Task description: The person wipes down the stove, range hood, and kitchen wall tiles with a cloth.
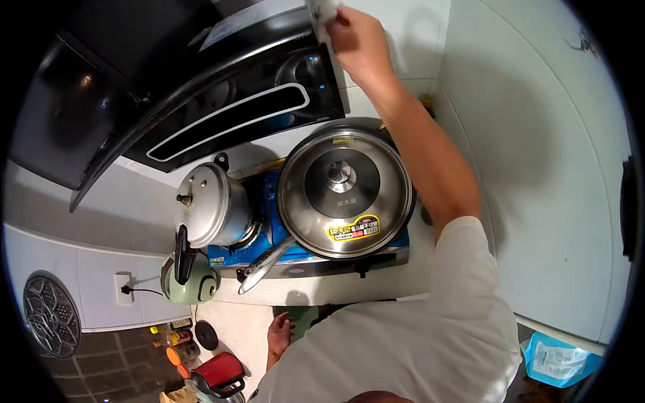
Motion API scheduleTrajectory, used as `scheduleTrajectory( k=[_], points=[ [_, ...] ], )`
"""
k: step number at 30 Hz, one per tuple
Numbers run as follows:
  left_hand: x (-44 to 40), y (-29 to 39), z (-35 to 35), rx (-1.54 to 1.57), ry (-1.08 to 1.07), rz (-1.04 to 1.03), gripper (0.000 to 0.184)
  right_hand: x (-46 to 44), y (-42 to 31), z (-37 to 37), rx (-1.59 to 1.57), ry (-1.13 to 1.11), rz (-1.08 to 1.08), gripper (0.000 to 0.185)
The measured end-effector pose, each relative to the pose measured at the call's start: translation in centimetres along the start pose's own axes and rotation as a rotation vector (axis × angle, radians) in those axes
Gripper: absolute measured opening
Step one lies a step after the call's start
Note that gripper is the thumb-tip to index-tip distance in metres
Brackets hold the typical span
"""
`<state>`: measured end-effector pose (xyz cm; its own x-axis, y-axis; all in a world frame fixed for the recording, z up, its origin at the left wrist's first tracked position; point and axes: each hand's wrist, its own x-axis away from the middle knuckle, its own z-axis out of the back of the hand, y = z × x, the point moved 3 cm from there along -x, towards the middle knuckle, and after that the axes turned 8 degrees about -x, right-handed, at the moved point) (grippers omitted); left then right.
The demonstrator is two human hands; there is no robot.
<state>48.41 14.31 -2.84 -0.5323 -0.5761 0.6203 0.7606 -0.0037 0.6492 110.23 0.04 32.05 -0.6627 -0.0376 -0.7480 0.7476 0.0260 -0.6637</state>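
Observation:
My right hand (pixel 359 43) is raised to the right end of the black range hood (pixel 235 124), its fingers closed at a small whitish thing (pixel 327 9) I cannot make out. Low by my body, beside the counter edge, is my left hand (pixel 279 332), fingers loosely bent and apart, with nothing seen in it. Below the hood, a wide pan with a steel-and-glass lid (pixel 342 232) sits on the blue-topped gas stove (pixel 218 255). Its long handle (pixel 265 265) points toward the lower left. On the left burner stands a silver pressure cooker (pixel 208 201) with its lid on.
A pale green appliance (pixel 195 282) stands left of the stove, near a wall socket (pixel 123 289). Farther along the counter are a red kettle (pixel 218 373), bottles (pixel 176 338) and a round black lid (pixel 206 334). At lower right hangs a blue packet (pixel 561 359).

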Motion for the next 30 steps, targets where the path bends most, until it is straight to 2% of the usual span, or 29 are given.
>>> scheduleTrajectory(
  k=[2, 3, 5, 7, 9, 11, 14, 15, 17, 19, 21, 22, 25, 26, 28, 30],
  points=[
    [-0.7, 0.5, 0.8, 0.0, 0.039, -0.039, 0.036, -0.5, -3.1, -0.3, 0.048, 0.117, 0.235, 0.014],
    [-0.7, 0.3, 1.4, 0.002, 0.067, -0.058, 0.036, 0.7, -1.9, -1.0, 0.061, 0.156, 0.22, 0.012],
    [-1.2, -1.5, 1.8, 0.039, 0.075, -0.1, 0.036, 3.7, 3.9, -2.5, 0.234, 0.084, 0.028, 0.013],
    [-0.9, -2.0, 1.7, 0.075, 0.072, -0.139, 0.036, 7.0, 10.3, -3.2, 0.396, -0.12, -0.227, 0.017],
    [0.9, -0.7, 0.9, -0.019, 0.036, 0.013, 0.036, 8.6, 11.4, -3.2, 0.398, -0.191, -0.417, 0.023],
    [-0.1, -2.5, 0.6, 0.036, 0.032, 0.009, 0.036, 7.2, 11.2, -3.7, 0.405, -0.107, -0.4, 0.019],
    [0.4, -0.9, 0.6, 0.016, 0.026, -0.003, 0.036, 0.3, 6.5, -2.7, 0.231, -0.011, -0.184, 0.02],
    [0.2, -1.2, 0.9, 0.01, 0.031, -0.004, 0.036, -2.0, 4.0, -1.9, 0.203, -0.022, -0.108, 0.022],
    [-0.7, -0.7, 1.6, 0.002, 0.043, -0.022, 0.036, -6.2, -3.8, -0.5, -0.097, 0.044, 0.041, 0.025],
    [-1.0, -0.2, 2.1, 0.058, 0.033, -0.048, 0.037, -5.7, -2.7, -0.9, -0.113, 0.049, 0.066, 0.026],
    [-1.1, 0.1, 2.1, 0.038, 0.05, -0.071, 0.037, -3.6, 2.7, -2.8, 0.07, 0.088, 0.063, 0.027],
    [-1.1, 0.0, 2.1, 0.01, 0.065, -0.084, 0.038, -2.7, 4.5, -3.5, -0.051, 0.151, 0.169, 0.026],
    [-1.0, -1.9, 1.8, -0.049, 0.025, -0.101, 0.038, -4.3, 1.7, -2.2, -0.139, 0.106, 0.19, 0.025],
    [-0.9, -2.3, 1.5, -0.015, 0.032, -0.047, 0.037, -5.7, -0.3, -1.4, -0.077, -0.021, 0.027, 0.026],
    [0.5, -0.2, 1.2, -0.009, 0.034, -0.062, 0.037, -7.2, -5.5, -0.7, -0.123, 0.035, 0.076, 0.028],
    [0.9, 0.6, 1.6, -0.006, 0.035, -0.092, 0.037, -6.9, -6.2, -0.8, -0.163, 0.059, 0.086, 0.029]
  ],
)
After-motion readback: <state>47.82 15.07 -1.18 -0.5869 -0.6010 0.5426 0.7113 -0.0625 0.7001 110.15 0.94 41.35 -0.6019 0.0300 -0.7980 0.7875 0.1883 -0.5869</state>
